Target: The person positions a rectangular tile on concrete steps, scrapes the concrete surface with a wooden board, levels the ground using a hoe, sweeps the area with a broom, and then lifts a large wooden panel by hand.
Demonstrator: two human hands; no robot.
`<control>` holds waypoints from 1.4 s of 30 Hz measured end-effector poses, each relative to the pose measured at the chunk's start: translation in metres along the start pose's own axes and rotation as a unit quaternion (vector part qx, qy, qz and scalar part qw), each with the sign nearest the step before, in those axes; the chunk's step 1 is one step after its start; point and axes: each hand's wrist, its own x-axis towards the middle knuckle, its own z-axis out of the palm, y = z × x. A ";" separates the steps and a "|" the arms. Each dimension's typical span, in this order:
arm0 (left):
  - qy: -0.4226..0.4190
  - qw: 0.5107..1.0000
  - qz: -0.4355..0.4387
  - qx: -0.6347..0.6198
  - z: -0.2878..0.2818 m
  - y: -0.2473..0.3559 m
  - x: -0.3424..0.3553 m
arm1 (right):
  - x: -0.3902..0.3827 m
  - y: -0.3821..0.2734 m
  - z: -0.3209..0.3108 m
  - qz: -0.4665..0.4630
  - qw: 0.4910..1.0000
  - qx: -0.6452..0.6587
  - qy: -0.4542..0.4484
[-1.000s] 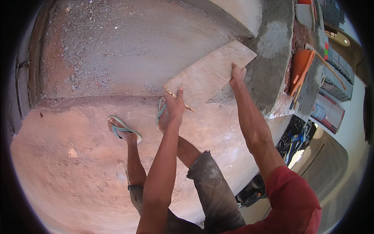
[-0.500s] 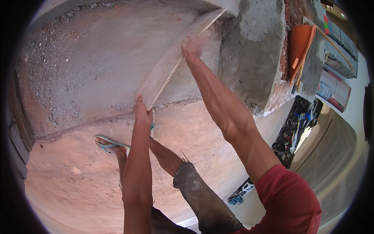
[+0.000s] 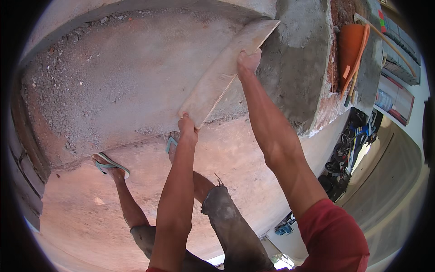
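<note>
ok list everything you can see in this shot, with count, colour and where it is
board: 1, pale brown, in both hands
gravel: uncounted, grey, left side of grey ground
grey ground: 1, grey, beyond feet
floor: 1, pinkish, under feet
cement ledge: 1, grey, right of board
container: 1, orange, upper right
stacked blocks: uncounted, grey, far upper right
jug: 1, bluish, right
clutter: uncounted, mostly dark, lower right, unclear
flip-flops: 2, greenish, on feet
sleeve: 1, red, right arm
left hand: 1, brown, board's near end
right hand: 1, brown, board's right edge
</note>
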 end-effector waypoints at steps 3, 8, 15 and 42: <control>0.049 0.996 0.044 0.062 0.004 0.020 0.012 | -0.017 0.005 0.009 0.031 0.993 0.109 -0.025; 0.090 0.992 0.053 0.075 -0.055 -0.037 -0.006 | -0.062 -0.001 0.007 -0.037 0.987 0.115 -0.104; -0.013 0.991 -0.124 0.049 -0.048 -0.074 -0.035 | -0.056 0.046 -0.041 -0.068 0.998 -0.003 -0.005; -0.008 0.999 -0.048 -0.011 -0.143 0.051 -0.010 | -0.141 -0.098 0.067 0.085 0.976 0.170 -0.108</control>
